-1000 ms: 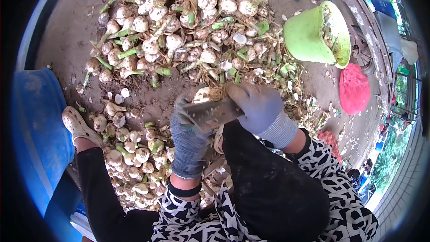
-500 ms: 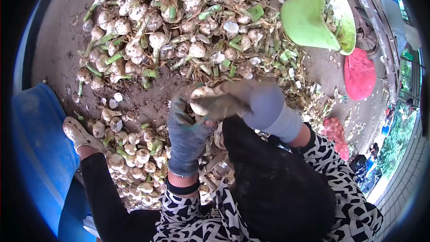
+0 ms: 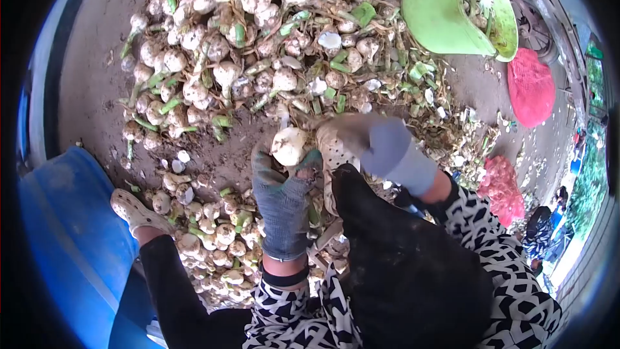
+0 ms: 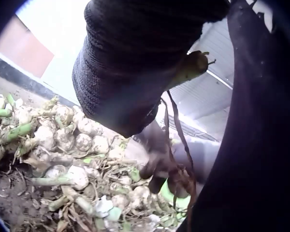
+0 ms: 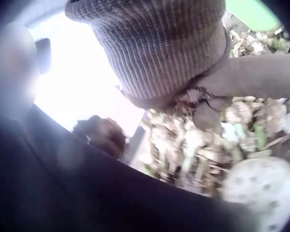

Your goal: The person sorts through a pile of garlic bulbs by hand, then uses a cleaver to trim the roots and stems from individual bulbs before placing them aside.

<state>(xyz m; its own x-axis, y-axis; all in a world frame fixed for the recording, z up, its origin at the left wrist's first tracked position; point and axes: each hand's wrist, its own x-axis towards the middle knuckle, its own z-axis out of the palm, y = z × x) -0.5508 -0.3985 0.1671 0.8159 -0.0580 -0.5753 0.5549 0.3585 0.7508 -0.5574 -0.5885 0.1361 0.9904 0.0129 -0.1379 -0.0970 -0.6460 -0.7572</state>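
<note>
The person's left arm (image 3: 279, 307) reaches straight ahead, its wrist (image 3: 284, 266) in line with the gloved left hand (image 3: 284, 184), whose fingers curl in from both sides in a grip. The right arm (image 3: 481, 236) slants inward from the outer side, bringing the gloved right hand (image 3: 371, 142) near the left, its curled fingers blurred.

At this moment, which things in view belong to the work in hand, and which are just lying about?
In the work, likely:
left hand, gripping a white bulb
blurred right hand
piled bulbs
green bucket of scraps

Probably lying about:
red sack
pink net bag
blue container
</note>
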